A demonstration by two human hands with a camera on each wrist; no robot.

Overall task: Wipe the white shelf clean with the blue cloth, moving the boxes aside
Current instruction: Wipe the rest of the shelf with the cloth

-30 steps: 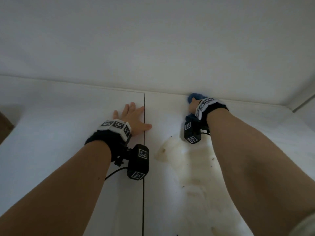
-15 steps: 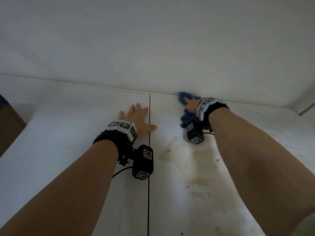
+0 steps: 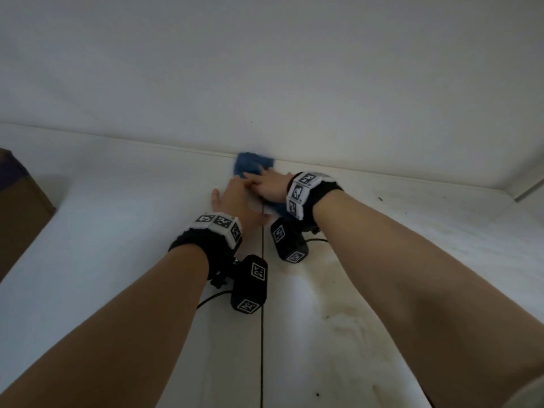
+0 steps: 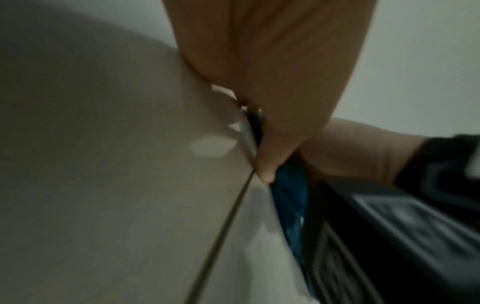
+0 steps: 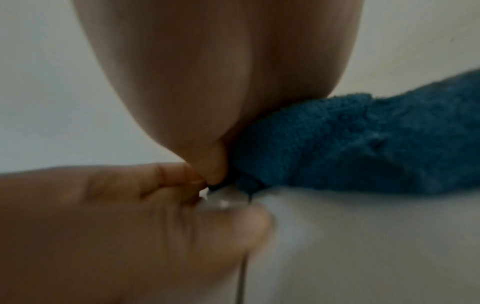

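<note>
The blue cloth point(image 3: 250, 164) lies bunched on the white shelf point(image 3: 117, 231), against the back wall. My right hand point(image 3: 266, 187) presses on it with fingers stretched out to the left, reaching over my left hand's fingers. My left hand point(image 3: 232, 198) lies flat on the shelf beside the seam point(image 3: 261, 319). In the right wrist view, my right hand point(image 5: 221, 72) sits on the cloth point(image 5: 363, 144), with the left hand point(image 5: 103, 205) just beside it. The left wrist view shows my left hand point(image 4: 272, 61) against the cloth point(image 4: 288, 195). A brown box point(image 3: 17, 210) stands at the far left.
Brownish stains and dark specks point(image 3: 338, 319) mark the right shelf panel near me. The back wall point(image 3: 265, 69) closes the shelf behind the cloth. A side wall point(image 3: 530, 184) meets it at the far right corner.
My right hand has slid the cloth leftward along the back edge, up to and over my left hand's fingers. The box has come further into view at left.
</note>
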